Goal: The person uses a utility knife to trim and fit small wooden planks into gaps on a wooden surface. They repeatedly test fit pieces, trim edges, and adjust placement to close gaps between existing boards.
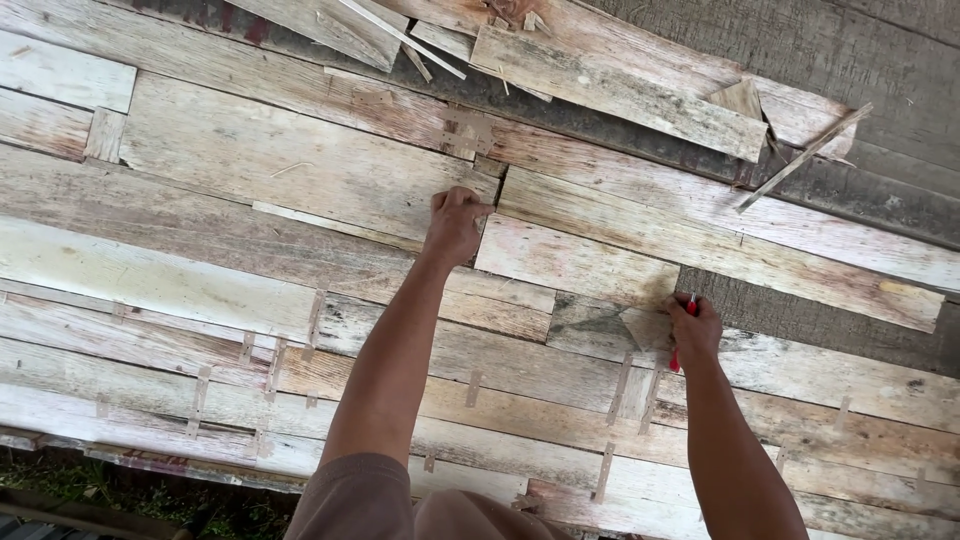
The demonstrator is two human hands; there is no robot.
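Weathered short plank (575,262) looks stiff, light and splintery, best held at its ends; left hand (455,225) presses its corner with a closed grip, right hand (692,330) closed around a red tool (684,333).

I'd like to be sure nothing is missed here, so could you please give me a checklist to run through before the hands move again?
1. Left hand on the short board: ok, closed at the board's left end.
2. Right hand has the red tool: ok, fist closed round it at the board's right end.
3. What kind of tool it is: cannot tell, mostly hidden in the fist.
4. Short board flush with the planks around it: cannot tell from above.
5. Loose scraps away from both hands: ok, they lie at the far edge.
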